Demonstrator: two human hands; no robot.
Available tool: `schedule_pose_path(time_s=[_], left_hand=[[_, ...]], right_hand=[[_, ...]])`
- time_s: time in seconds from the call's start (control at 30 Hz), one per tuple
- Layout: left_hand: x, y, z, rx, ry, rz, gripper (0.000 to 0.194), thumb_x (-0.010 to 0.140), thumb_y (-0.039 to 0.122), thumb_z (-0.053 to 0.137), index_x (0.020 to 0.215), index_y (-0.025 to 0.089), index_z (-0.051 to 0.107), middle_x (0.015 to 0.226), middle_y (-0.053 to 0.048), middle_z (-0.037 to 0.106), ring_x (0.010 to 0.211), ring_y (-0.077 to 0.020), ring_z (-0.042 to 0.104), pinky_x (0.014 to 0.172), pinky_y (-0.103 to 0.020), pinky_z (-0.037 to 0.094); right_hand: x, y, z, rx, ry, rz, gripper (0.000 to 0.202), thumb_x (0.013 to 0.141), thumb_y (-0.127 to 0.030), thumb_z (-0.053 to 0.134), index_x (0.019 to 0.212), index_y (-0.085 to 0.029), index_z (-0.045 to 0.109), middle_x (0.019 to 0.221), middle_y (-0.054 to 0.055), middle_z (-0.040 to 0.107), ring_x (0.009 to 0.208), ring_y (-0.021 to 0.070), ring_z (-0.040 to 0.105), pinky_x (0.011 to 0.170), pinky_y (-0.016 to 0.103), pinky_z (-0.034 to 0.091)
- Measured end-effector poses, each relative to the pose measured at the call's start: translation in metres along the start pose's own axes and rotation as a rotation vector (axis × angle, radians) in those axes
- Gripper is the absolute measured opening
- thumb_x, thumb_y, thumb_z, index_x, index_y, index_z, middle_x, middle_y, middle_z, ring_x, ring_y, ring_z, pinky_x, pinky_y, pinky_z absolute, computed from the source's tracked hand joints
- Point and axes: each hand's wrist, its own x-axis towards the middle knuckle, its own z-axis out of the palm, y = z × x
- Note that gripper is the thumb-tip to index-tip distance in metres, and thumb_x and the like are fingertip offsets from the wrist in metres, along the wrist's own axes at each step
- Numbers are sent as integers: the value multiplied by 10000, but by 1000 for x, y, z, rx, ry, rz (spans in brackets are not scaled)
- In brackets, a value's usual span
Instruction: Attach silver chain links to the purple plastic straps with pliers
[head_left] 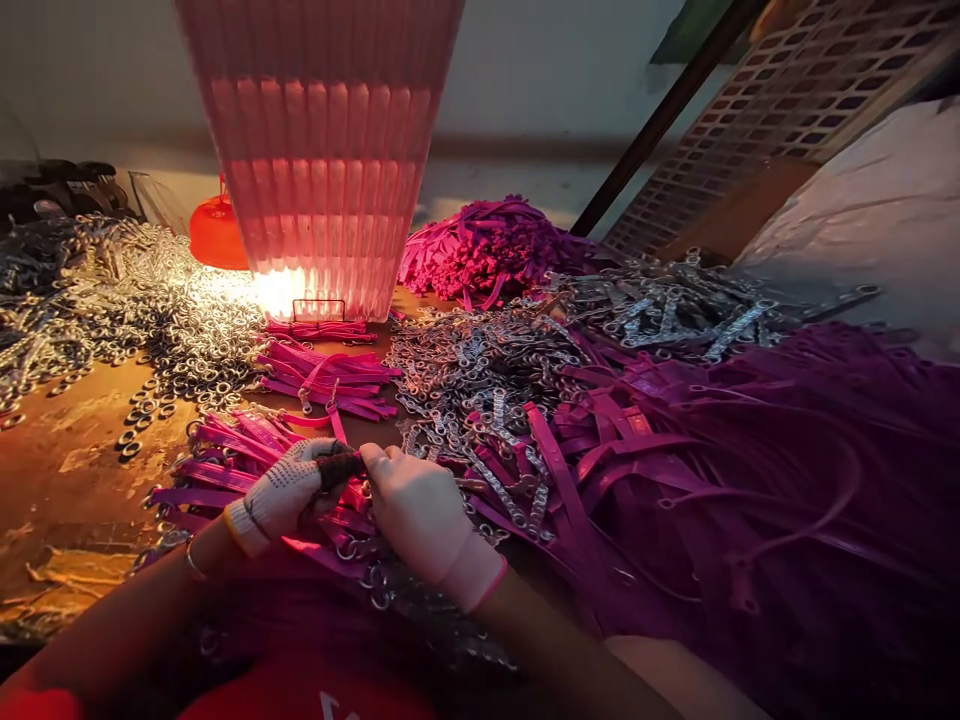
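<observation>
Red clothing [247, 690] sits below your left hand [292, 490] and right hand [416, 505], both pinching what seems a pink strap [362, 460]; working its end likely needs steadiness.

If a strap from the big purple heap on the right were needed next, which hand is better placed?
Probably the right hand: it is nearer that purple strap heap, while the left hand is farther across.

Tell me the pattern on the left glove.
Small dark dots on white; the left glove shows best in the head view.
</observation>
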Motion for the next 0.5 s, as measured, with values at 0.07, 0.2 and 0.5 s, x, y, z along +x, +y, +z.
schedule_pose_path(time_s=[0.07, 0.2, 0.5], left_hand=[[-1, 0, 0, -18, -4, 2, 338, 885, 466, 535, 694, 203, 445, 443, 72, 374, 350, -66, 255, 341, -201, 201], [1, 1, -2, 415, 57, 204, 280, 893, 377, 554, 703, 172, 527, 544, 21, 510, 463, -90, 404, 452, -223, 300], [-2, -4, -2, 489, 108, 145, 288, 913, 388, 525, 799, 148, 635, 597, 18, 544, 520, -96, 431, 491, -209, 323]], right_hand=[[0, -4, -5, -34, -26, 15, 299, 959, -148, 441, 1196, -168, 622, 862, 112, 684, 711, 223, 646, 572, 302, 355], [1, -4, -9, -30, -6, 25, 304, 957, -138, 435, 1203, -175, 611, 895, 103, 677, 734, 218, 639, 589, 302, 366], [0, 2, -15, 156, -77, 51, 383, 939, -254, 538, 1313, -180, 508, 1050, 81, 714, 914, 221, 686, 713, 285, 441]])
